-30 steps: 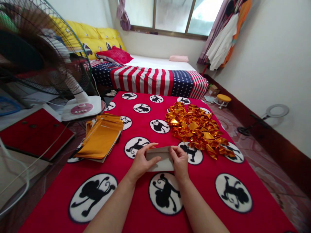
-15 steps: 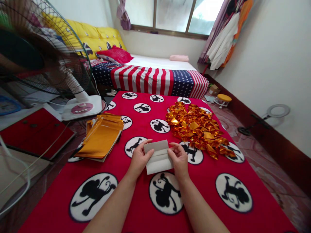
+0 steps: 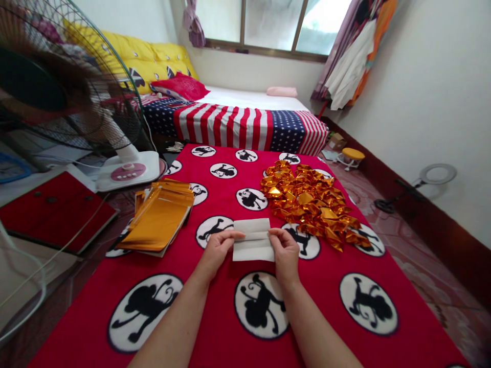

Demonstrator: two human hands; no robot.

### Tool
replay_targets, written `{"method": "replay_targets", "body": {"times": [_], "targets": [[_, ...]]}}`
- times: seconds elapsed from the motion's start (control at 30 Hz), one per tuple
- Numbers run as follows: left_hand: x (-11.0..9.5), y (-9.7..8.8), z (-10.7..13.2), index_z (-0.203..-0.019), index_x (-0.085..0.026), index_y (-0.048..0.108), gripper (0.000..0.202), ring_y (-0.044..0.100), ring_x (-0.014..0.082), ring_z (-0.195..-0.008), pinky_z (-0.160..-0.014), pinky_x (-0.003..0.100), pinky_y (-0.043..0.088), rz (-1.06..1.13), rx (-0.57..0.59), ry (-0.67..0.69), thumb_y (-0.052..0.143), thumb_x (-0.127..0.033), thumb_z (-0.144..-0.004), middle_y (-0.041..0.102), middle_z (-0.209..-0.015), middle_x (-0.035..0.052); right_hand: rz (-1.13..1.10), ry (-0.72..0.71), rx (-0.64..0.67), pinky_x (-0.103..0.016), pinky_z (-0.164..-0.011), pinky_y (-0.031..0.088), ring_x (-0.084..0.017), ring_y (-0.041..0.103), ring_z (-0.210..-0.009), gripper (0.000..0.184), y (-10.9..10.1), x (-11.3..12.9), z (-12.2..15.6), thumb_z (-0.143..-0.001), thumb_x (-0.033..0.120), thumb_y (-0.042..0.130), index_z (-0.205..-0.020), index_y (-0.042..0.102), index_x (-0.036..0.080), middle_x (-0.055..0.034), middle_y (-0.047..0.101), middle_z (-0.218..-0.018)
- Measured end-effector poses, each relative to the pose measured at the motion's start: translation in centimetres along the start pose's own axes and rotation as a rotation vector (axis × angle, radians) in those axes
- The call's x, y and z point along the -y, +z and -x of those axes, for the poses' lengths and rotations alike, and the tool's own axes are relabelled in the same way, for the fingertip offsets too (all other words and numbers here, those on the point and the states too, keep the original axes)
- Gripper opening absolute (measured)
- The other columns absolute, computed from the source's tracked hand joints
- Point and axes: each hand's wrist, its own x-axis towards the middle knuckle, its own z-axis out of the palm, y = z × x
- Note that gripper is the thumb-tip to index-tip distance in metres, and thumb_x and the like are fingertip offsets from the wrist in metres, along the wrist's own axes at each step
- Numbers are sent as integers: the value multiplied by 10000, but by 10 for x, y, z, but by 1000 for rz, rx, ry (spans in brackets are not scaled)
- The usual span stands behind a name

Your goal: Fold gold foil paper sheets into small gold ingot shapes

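Note:
Between my hands is a creased sheet of paper [image 3: 253,251], its pale grey-white side up, with fold lines running across it. My left hand [image 3: 220,249] pinches its left edge between thumb and fingers. At the right edge, my right hand [image 3: 284,250] grips the paper the same way. To the left lies a stack of gold foil paper sheets [image 3: 157,217]. A heap of folded shiny gold foil pieces [image 3: 307,199] spreads out beyond my right hand.
A red cloth with monkey prints [image 3: 215,317] covers the surface under my hands. An electric fan [image 3: 128,166] stands at the left, beside a red panel [image 3: 53,209]. Behind is a bed with a striped, starred cover [image 3: 230,125]. A yellow stool [image 3: 353,154] is on the floor at right.
The paper has been turned level and flattened, where it was tilted and more bent before. My left hand has shifted slightly down and left, its thumb now along the crease.

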Motion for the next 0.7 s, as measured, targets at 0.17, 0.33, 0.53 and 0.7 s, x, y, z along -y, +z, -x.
{"method": "replay_targets", "body": {"times": [0.17,0.33,0.53,0.7], "targets": [[-8,-11,2,-1003,-174,755,288,654,215,-975,-884,335,519,-34,178,50,593,-230,-771,712,-1066,83,-32,31,26,-289,-715,460,-181,599,-761,117,-1,-1,0,-777,310,659,-822,689,207,-10,685,-793],[-13,-16,1,-1058,-165,731,334,647,233,-1033,-933,366,513,-27,168,89,668,-222,-735,679,-1137,104,-46,55,117,-311,-752,478,-201,620,-824,153,-4,-4,-3,-766,255,611,-832,744,217,-22,710,-847],[-10,-18,-1,-1056,-170,728,337,651,223,-1038,-913,343,527,4,120,141,658,-169,-726,663,-1166,102,-67,-89,319,-325,-871,481,-214,612,-1019,269,-3,-1,-2,-710,134,650,-926,749,260,-29,685,-1039],[-7,-21,-2,-1090,-179,718,365,649,225,-1050,-909,339,529,3,100,172,636,-150,-735,643,-1212,104,-61,-89,356,-313,-824,499,-220,617,-1017,232,-3,4,0,-729,153,683,-921,750,265,-45,671,-1053]]}}
